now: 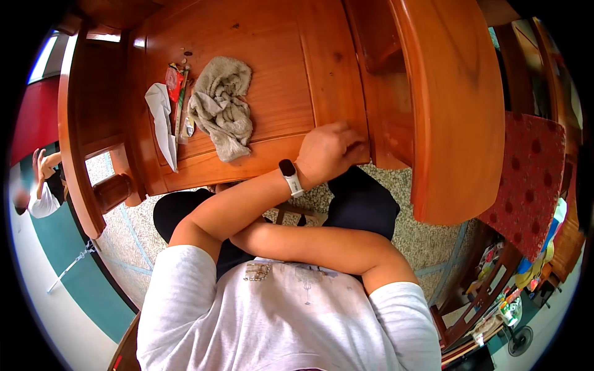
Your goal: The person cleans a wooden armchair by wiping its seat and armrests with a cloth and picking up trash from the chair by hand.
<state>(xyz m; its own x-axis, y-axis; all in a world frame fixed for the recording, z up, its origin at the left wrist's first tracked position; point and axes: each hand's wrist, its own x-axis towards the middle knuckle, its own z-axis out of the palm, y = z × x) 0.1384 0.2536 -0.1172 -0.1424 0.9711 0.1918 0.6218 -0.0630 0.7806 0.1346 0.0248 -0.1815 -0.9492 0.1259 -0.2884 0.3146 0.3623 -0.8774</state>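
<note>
My left hand (329, 153), with a white wristband (291, 178) at the wrist, rests at the front right corner of a varnished wooden seat (278, 80). Its fingers are curled in; whatever lies within them is hidden. My right forearm (303, 244) crosses beneath the left one, which covers my right hand. A small patch of skin shows by the seat's front edge, perhaps its fingers. On the seat lies a crumpled grey-beige cloth (223, 108), apart from both hands. Left of the cloth are a folded white paper (162, 123), a red packet (174, 81) and a thin stick.
A broad wooden armrest (458, 117) rises on the right, another (80, 123) on the left. Speckled floor (427, 247) shows below the seat. Farther right are a red patterned cushion (526, 179) and a fan (520, 340). Another person (46, 195) is at far left.
</note>
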